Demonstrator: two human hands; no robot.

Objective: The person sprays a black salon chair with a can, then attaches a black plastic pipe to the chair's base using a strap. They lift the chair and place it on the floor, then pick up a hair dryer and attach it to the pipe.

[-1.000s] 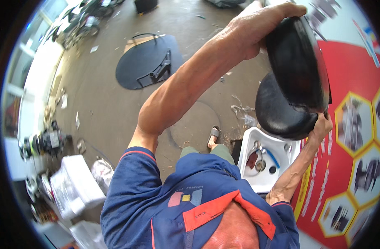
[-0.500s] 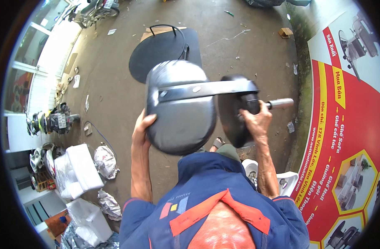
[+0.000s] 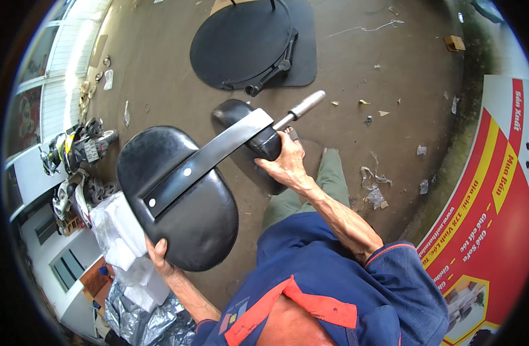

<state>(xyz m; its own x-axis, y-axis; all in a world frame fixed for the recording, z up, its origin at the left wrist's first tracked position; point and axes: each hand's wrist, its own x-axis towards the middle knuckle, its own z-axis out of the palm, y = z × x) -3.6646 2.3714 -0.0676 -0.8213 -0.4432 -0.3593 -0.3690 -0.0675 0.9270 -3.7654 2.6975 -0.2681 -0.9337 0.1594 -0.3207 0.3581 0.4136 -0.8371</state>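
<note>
Nearest the camera are the person's blue shirt with its orange collar [image 3: 310, 300] and both bare forearms coming up from it. The left hand [image 3: 159, 259] is closed on the lower rim of a black padded backrest [image 3: 180, 199], fingers curled over its edge. The backrest is held up off the floor, its back side facing the camera. A flat black metal bar [image 3: 209, 158] is fastened along it with two bolts and runs up and to the right to a black padded seat [image 3: 250, 130]. The right hand [image 3: 287, 164] grips the chair where the bar meets the seat, fingers wrapped around it. A silver post [image 3: 302, 106] sticks out beyond that hand, pointing up and right.

Below the backrest, at the left, lie white foam blocks [image 3: 126, 242] and crumpled plastic wrap [image 3: 140, 320]. The person's green trouser leg [image 3: 328, 179] shows under the right arm.

Farther off, on the concrete floor [image 3: 391, 69], lies a round black pad [image 3: 241, 43] with a black bracket [image 3: 273, 69] on its edge. Scraps of litter are scattered to the right. Motorbikes [image 3: 77, 150] stand at the far left, and a red and yellow banner [image 3: 495, 190] lines the right side.
</note>
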